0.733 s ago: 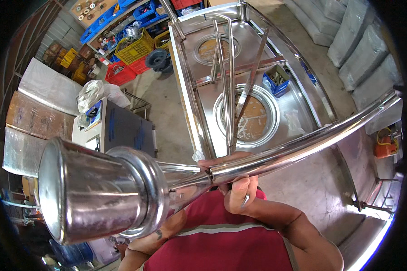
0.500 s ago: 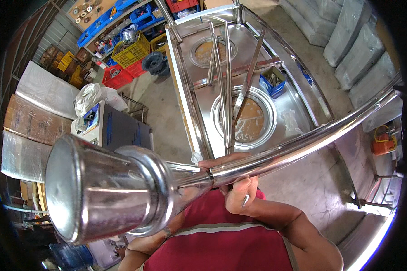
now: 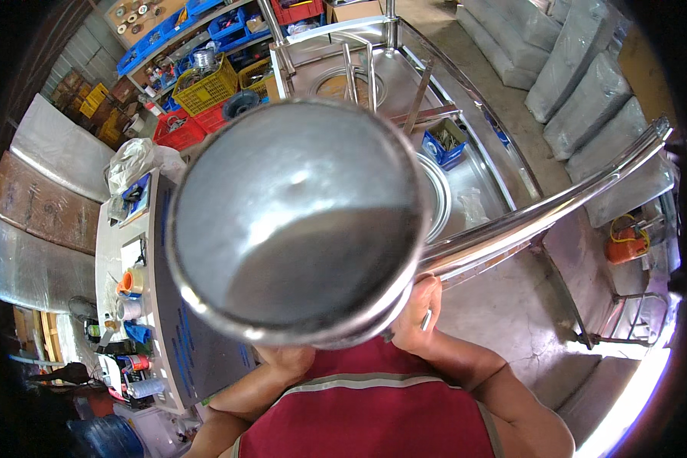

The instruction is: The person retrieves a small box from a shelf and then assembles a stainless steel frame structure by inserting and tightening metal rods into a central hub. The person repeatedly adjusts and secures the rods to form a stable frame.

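Note:
A large, shiny round metal cup-shaped end piece (image 3: 298, 221) fills the middle of the view, its flat face toward me. From behind it a curved polished steel tube (image 3: 511, 233) runs off to the far right. Just below the tube is my right hand (image 3: 418, 317), its fingers closed, with the tip of a thin metal rod (image 3: 427, 319) poking out of it. Whether that hand also touches the tube is unclear. My left hand (image 3: 286, 359) is under the lower edge of the end piece, which hides its fingers.
A steel frame table (image 3: 504, 172) with ring-shaped cutouts stands ahead, bearing loose tubes (image 3: 351, 72) and a blue bin (image 3: 444, 145). A cabinet (image 3: 195, 351) topped with tapes and bottles is on the left. Wrapped packages (image 3: 588, 91) and an orange gas cylinder (image 3: 626, 246) are at right.
The cup-shaped end has swung right and up from the lower left, its flat face now turned toward me. It covers part of the table and the tube joint. My right hand has shifted slightly.

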`<state>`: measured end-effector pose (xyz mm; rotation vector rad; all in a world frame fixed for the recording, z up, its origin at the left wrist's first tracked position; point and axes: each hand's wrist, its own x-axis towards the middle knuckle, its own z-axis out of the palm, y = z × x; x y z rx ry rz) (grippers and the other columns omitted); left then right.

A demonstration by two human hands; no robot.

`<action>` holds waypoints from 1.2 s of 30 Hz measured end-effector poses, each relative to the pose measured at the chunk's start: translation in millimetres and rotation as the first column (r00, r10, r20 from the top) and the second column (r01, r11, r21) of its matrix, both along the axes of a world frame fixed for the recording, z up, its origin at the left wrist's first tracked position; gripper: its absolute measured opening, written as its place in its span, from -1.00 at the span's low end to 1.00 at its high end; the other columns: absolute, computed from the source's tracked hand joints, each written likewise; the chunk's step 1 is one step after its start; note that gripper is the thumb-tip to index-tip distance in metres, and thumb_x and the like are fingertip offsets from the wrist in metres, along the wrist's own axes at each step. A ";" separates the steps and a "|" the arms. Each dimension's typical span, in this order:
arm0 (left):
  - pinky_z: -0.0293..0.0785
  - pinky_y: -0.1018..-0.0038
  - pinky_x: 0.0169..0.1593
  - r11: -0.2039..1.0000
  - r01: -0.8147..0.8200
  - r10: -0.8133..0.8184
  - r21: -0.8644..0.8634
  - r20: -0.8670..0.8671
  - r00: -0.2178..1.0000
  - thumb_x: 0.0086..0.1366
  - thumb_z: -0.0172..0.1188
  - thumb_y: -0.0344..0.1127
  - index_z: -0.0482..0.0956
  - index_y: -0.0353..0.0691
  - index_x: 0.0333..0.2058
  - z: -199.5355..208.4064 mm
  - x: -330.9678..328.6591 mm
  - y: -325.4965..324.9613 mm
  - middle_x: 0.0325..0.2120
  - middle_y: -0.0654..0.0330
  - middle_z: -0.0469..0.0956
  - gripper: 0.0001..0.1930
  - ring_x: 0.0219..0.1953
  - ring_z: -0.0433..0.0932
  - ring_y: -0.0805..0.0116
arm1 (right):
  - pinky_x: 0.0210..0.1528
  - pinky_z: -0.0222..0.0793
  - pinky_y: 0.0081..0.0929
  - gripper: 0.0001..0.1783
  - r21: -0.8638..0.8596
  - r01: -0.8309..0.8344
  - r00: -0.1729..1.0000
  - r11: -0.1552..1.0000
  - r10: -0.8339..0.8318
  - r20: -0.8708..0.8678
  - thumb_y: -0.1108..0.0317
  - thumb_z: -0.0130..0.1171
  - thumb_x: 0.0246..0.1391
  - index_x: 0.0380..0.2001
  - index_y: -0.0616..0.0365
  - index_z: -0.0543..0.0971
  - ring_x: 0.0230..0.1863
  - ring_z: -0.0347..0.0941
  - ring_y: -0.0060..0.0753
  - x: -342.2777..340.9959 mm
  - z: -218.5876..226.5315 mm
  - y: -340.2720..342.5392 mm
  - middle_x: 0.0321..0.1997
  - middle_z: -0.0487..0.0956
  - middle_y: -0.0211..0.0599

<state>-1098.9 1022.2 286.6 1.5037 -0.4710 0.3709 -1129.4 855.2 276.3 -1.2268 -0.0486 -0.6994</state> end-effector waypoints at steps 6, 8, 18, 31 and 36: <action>0.57 0.45 -0.23 0.953 0.019 -0.137 0.303 0.374 0.917 0.10 0.41 -0.59 0.59 -0.29 -0.17 17.9 13.1 7.8 -0.30 0.07 0.67 -0.69 -0.27 0.66 0.22 | -0.64 -0.12 -0.64 -0.21 0.126 -0.084 0.995 0.988 0.091 -0.048 -0.22 -0.26 0.40 -0.01 0.44 0.51 -0.69 0.01 -0.76 -2.9 -0.4 3.2 -0.68 0.27 -0.56; 0.57 0.44 -0.18 0.969 0.110 -0.182 0.220 0.341 0.922 0.09 0.42 -0.58 0.53 -0.31 -0.08 16.6 19.4 5.6 -0.29 0.06 0.67 -0.60 -0.24 0.66 0.21 | -0.63 -0.11 -0.63 -0.26 0.113 -0.075 0.995 0.991 0.082 -0.062 -0.20 -0.28 0.41 -0.09 0.38 0.52 -0.69 0.00 -0.74 -4.3 -0.7 4.3 -0.69 0.24 -0.55; 0.52 0.40 -0.25 0.861 0.058 -0.166 0.506 0.172 0.971 0.21 0.35 -0.37 0.58 -0.26 -0.15 35.2 16.3 9.2 -0.39 0.09 0.67 -0.75 -0.37 0.64 0.15 | -0.66 -0.05 -0.61 -0.34 0.166 0.004 0.984 0.986 0.025 -0.174 -0.34 -0.22 0.32 -0.31 0.12 0.40 -0.72 0.08 -0.69 -6.8 5.9 9.6 -0.72 0.27 -0.52; 0.53 0.35 -0.17 0.824 0.126 -0.337 0.552 0.299 0.893 0.11 0.46 -0.27 0.52 -0.30 -0.14 46.7 28.5 9.3 -0.22 0.00 0.59 -0.59 -0.21 0.64 0.13 | -0.62 -0.05 -0.61 -0.53 0.191 -0.002 0.996 0.982 0.019 -0.091 -0.13 -0.20 0.42 -0.32 0.08 0.29 -0.68 0.01 -0.71 -5.9 0.6 13.5 -0.67 0.18 -0.59; 0.55 0.33 -0.18 0.930 0.361 -0.369 0.076 0.169 0.914 0.06 0.50 -0.37 0.41 -0.29 0.00 88.5 31.3 -12.4 0.06 -0.07 0.43 -0.43 -0.17 0.61 0.17 | -0.62 -0.07 -0.63 -0.56 0.181 -0.072 0.997 0.981 0.075 -0.012 -0.09 -0.23 0.44 -0.24 0.09 0.31 -0.68 0.01 -0.74 -5.6 -2.7 11.4 -0.66 0.16 -0.62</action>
